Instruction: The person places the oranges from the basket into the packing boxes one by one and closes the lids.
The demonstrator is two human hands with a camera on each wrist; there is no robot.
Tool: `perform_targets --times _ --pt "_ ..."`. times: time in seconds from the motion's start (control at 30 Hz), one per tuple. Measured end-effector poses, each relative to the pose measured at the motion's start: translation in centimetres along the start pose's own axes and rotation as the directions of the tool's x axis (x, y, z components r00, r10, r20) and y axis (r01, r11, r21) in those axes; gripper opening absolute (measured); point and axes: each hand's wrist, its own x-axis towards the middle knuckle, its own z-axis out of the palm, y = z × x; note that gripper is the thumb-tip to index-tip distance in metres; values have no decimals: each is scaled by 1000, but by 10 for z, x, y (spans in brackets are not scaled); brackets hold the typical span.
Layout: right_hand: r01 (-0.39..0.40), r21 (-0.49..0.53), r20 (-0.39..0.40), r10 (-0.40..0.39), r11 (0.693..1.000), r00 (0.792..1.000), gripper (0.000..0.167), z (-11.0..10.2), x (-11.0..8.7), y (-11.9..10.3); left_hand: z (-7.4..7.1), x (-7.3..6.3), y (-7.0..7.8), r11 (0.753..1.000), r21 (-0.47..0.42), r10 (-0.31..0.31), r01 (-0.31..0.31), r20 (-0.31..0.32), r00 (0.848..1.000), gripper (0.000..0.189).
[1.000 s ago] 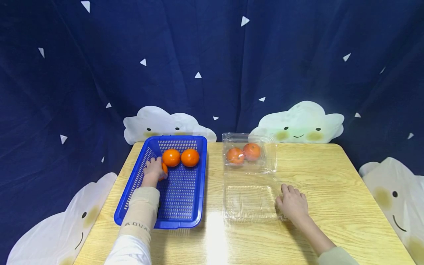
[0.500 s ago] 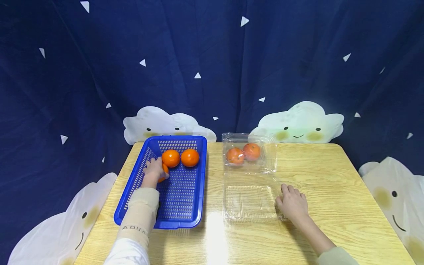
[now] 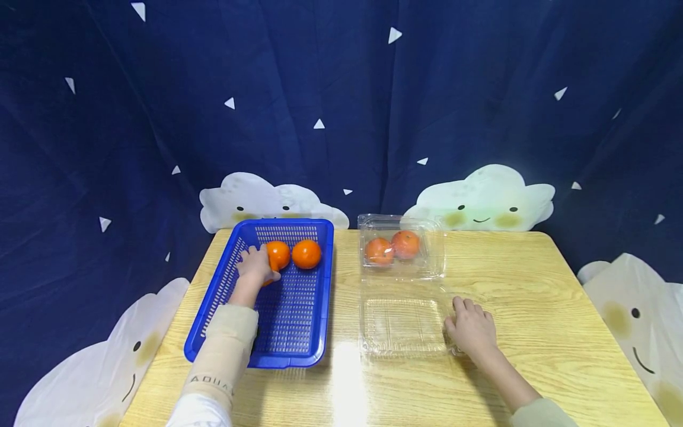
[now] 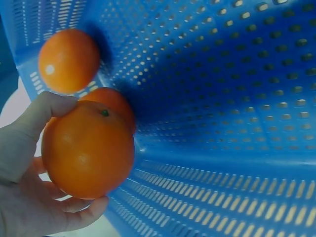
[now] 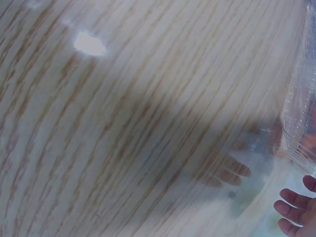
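In the blue basket (image 3: pixel 285 360) on the left, my left hand (image 3: pixel 253 264) grips an orange (image 4: pixel 89 150), with thumb and fingers curled round it. Two more oranges sit at the basket's far end, a left one (image 3: pixel 278 255) and a right one (image 3: pixel 306 254). My right hand (image 3: pixel 472 326) is at the right edge of an opened clear plastic clamshell box (image 3: pixel 402 326), fingers relaxed; whether the thumb touches the rim is hard to tell. In the box's far half are two oranges (image 3: pixel 406 244), seen through the plastic. The right wrist view catches only the fingertips (image 5: pixel 291 212).
Both containers stand on a light wooden table (image 3: pixel 523 284), side by side with a narrow strip of wood between them. Raised basket walls surround my left hand. A dark blue curtain (image 3: pixel 341 89) with cloud shapes hangs behind the table.
My left hand has shifted slightly away and to the right inside the basket, with the gripped orange, and now partly covers the left far orange. The right hand stays in place.
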Motion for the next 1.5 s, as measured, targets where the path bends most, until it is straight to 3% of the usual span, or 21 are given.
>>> perform_targets --times 0.3,0.6,0.9,1.2,1.5 --pt "-5 -8 3 5 1000 1000 36 1 1 0 -6 -7 16 996 27 83 -81 -56 995 89" --pt "-11 -10 10 11 1000 1000 36 1 2 0 -10 -14 37 984 55 173 -167 -136 975 88" --pt "-14 -10 16 14 1000 1000 36 3 3 2 -9 -20 51 969 95 244 -228 -222 944 84" --pt "-17 -8 20 17 1000 1000 36 1 3 1 -12 -27 65 950 112 309 -290 -252 917 85" --pt "-19 -4 20 19 1000 1000 37 1 1 1 -13 -38 82 917 127 400 -379 -316 860 80"
